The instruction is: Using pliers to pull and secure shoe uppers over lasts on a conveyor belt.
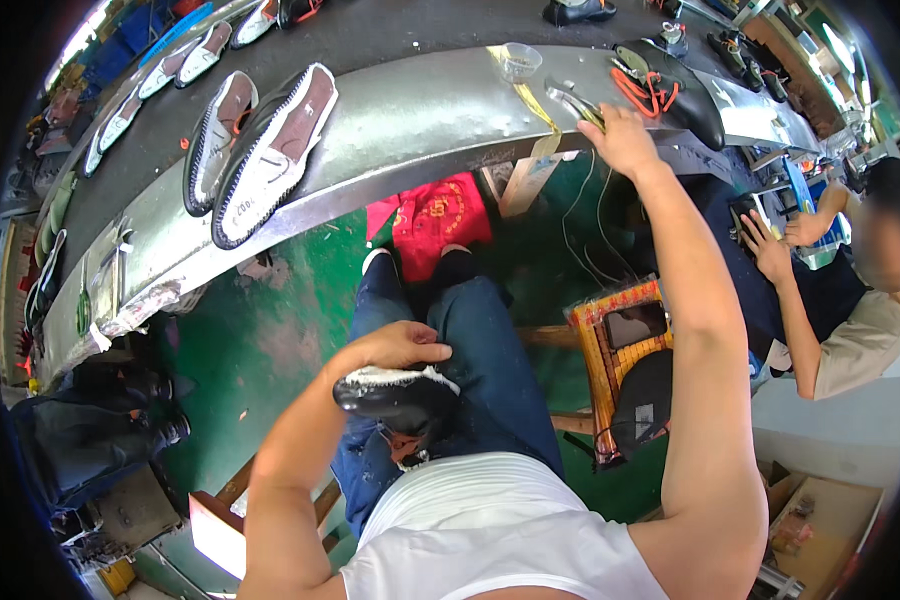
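Observation:
On my lap lies a black shoe upper (395,397) with a rough whitish edge along its far side. My left hand (402,345) rests over my thigh just beyond that edge; its thumb and forefinger are apart, and I see nothing between them. My right arm reaches far to the metal bench (410,105). There my right hand (625,140) has its fingers closed around the near end of a metal hand tool (572,102) that looks like pliers. A clear plastic cup (519,62) and a yellowish strip (537,108) are left of the tool.
Two stitched shoes (275,160) sit at the bench's left. A black shoe with orange laces (655,92) is right of my hand. Red cloth (440,225) lies under the bench. A stool (600,365) bears a phone and a black cap. A co-worker (850,290) works at right.

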Motion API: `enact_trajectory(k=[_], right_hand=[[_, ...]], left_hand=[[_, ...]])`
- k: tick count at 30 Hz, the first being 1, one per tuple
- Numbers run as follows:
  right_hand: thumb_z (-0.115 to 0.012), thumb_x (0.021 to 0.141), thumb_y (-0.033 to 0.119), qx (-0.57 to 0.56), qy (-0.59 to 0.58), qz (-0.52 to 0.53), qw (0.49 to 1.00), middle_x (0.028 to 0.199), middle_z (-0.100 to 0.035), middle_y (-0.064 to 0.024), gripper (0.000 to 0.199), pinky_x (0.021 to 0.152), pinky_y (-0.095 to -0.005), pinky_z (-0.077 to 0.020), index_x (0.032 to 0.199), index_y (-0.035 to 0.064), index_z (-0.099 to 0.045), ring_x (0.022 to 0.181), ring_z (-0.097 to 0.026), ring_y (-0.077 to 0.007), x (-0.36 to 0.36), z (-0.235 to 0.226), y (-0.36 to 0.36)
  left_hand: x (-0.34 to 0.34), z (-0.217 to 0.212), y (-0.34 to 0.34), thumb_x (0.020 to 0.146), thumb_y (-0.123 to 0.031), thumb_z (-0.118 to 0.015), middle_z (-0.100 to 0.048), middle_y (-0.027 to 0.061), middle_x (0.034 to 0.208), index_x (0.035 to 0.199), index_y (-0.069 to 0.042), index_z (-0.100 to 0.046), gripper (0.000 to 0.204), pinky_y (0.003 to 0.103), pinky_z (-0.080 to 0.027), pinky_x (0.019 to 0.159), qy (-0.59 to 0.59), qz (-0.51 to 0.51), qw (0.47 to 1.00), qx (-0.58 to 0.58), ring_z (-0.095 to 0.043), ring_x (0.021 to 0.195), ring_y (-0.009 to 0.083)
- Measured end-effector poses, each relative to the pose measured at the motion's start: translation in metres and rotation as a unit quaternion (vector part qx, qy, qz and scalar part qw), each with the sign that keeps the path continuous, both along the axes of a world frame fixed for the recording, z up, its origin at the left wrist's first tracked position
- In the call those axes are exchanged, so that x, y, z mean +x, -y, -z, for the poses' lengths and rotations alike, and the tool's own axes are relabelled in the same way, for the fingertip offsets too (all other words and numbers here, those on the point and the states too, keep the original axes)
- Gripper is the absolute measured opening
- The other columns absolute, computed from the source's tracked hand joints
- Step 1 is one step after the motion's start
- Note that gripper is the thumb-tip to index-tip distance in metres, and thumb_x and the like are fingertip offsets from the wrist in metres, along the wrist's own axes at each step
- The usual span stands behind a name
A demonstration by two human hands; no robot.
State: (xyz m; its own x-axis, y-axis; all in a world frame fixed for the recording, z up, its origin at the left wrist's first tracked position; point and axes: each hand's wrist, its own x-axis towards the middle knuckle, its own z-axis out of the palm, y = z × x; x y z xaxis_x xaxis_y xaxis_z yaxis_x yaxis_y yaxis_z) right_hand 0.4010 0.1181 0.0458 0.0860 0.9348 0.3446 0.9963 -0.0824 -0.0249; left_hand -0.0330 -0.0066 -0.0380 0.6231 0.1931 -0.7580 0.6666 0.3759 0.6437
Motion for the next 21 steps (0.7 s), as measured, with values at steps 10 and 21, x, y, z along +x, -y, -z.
enact_trajectory(k=[10,21], right_hand=[[-0.062,0.085,0.006,-0.252,-0.740,0.061,0.620,0.076,-0.060,-0.0062,0.019,0.050,-0.0289,-0.0488,0.103,0.0062,-0.056,0.061,-0.060,-0.0158,-0.119,0.054,0.232],[-0.056,0.100,0.038,-0.463,-0.751,-0.001,0.471,0.117,-0.058,-0.0149,0.045,0.064,-0.0328,-0.0558,0.123,-0.0003,-0.046,0.107,-0.063,-0.0255,-0.264,0.066,0.308]], left_hand=[[-0.088,-0.041,0.083,0.081,-0.049,-0.076,-0.060,0.0253,0.125,0.139,0.005,-0.044,0.086,0.038,-0.045,0.100,-0.189,-0.100,0.957,0.197,-0.058,0.117,0.0342],[-0.130,-0.026,0.158,0.095,-0.033,-0.065,-0.065,0.0137,0.115,0.134,0.003,-0.052,0.055,0.031,-0.050,0.086,-0.130,-0.337,0.930,0.074,-0.061,0.100,0.0164]])
